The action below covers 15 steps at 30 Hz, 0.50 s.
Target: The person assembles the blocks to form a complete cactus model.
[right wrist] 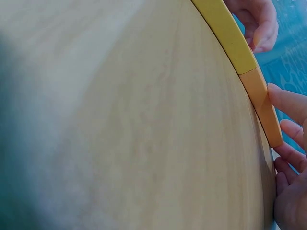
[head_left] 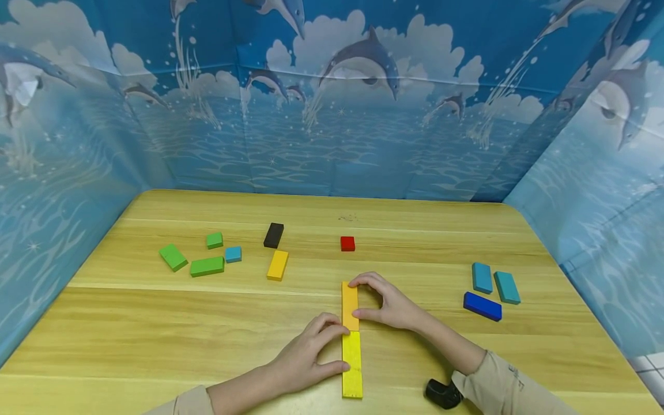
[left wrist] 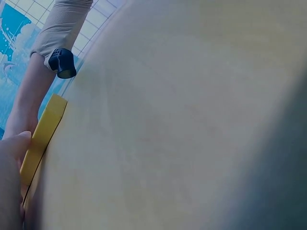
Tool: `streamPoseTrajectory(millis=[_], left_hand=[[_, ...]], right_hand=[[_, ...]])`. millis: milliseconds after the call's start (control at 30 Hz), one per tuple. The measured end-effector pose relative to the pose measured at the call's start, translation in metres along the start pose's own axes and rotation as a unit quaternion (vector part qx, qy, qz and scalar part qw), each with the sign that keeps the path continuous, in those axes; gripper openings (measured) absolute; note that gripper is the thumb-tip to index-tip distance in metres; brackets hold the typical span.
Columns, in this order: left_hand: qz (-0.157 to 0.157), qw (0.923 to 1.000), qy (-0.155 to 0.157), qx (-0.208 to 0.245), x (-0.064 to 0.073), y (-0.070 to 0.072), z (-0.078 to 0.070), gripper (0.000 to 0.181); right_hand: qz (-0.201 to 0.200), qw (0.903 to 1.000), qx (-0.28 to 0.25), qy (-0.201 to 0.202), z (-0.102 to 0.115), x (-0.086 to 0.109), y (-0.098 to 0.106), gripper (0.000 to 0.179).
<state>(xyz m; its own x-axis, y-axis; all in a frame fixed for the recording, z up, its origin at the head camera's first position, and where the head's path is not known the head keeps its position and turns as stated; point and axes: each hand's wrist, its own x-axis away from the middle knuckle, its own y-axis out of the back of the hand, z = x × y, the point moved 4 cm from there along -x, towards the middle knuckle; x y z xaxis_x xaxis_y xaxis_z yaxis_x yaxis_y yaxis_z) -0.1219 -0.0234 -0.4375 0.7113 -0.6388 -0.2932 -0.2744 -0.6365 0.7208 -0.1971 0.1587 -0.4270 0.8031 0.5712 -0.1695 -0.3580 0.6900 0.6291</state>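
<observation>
A yellow block (head_left: pixel 352 377) and an orange block (head_left: pixel 350 302) lie flat end to end, in one straight line running away from me. At the yellow block's left edge is my left hand (head_left: pixel 311 354), its thumb against the side and its index fingertip by the seam. My right hand (head_left: pixel 391 302) holds the orange block, index finger at the far end and thumb on the right side. In the left wrist view the left thumb (left wrist: pixel 19 141) touches the yellow block. The right wrist view shows the right thumb (right wrist: pixel 285 100) on the orange block's side.
Green blocks (head_left: pixel 207 266), a small light-blue block (head_left: pixel 233 254), a black block (head_left: pixel 274 235) and a yellow-orange block (head_left: pixel 278 265) lie left. A red block (head_left: pixel 347 244) is beyond the row. Blue blocks (head_left: pixel 482 306) lie right. A dolphin-print curtain (head_left: pixel 332 144) surrounds the wooden table (head_left: pixel 155 328).
</observation>
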Motion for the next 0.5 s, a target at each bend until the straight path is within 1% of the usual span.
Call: streamPoseTrajectory(millis=[133,200,267,400,500], left_hand=[[-0.008,0.9989,0.042,0.016,-0.004,0.002,0.002,0.052],[-0.014,0.9979,0.062,0.011,-0.007,0.002,0.004,0.054],[-0.020,0.9971,0.074,-0.002,-0.009,0.003,0.006,0.054],[-0.026,0.9960,0.080,-0.032,-0.013,0.003,0.008,0.055],[-0.023,0.9955,0.081,-0.045,-0.015,0.002,0.009,0.057]], right_hand=[[-0.002,1.0000,-0.001,0.005,0.015,0.000,0.003,0.047],[0.000,1.0000,-0.003,0.007,0.024,0.000,0.005,0.047],[0.002,1.0000,0.001,0.007,0.029,0.000,0.007,0.046],[0.001,1.0000,0.004,0.004,0.017,0.000,0.004,0.047],[0.001,1.0000,0.003,0.003,0.004,0.000,0.001,0.048]])
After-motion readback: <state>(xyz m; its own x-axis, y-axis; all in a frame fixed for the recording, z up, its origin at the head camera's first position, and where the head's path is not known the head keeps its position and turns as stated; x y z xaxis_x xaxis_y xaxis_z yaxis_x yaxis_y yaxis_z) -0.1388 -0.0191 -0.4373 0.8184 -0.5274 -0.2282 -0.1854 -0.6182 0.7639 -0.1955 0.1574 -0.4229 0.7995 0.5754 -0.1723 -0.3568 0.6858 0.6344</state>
